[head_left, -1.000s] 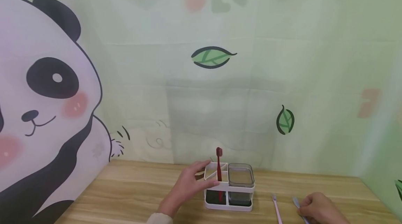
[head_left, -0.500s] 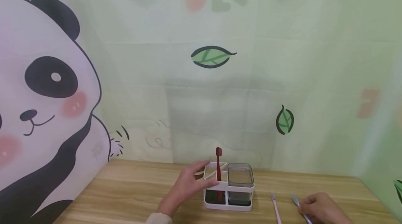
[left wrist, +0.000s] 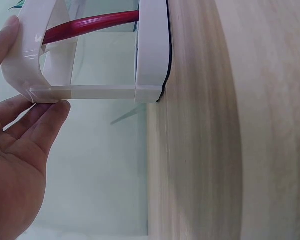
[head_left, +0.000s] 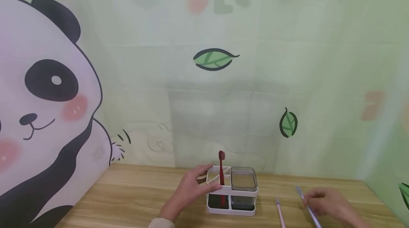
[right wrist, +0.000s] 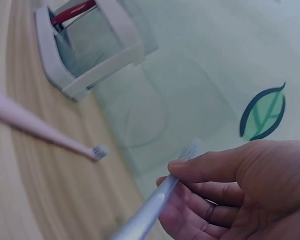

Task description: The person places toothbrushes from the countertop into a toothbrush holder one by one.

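Observation:
My left hand point(head_left: 186, 192) grips the left side of a white toothbrush holder point(head_left: 243, 193), thumb in front and fingers behind. In the left wrist view, fingertips and thumb touch the upper frame of the holder point(left wrist: 110, 92). A red toothbrush point(head_left: 222, 175) stands upright in one of its slots, and a clear grey cup point(head_left: 244, 186) fills the right side. My right hand point(head_left: 330, 203) pinches a light blue toothbrush point(head_left: 312, 214) between thumb and fingers near its head, which the right wrist view shows lifted, with the handle point(right wrist: 147, 212) slanting down.
A pink toothbrush point(head_left: 279, 213) lies on the wooden table point(head_left: 134, 192) between the holder and my right hand. Behind the table hangs a pale green cloth point(head_left: 143, 79) printed with a panda point(head_left: 54, 114) and leaves.
My right hand has raised the light blue toothbrush a little off the table, its head moving up and away. The left hand and the holder stay in place.

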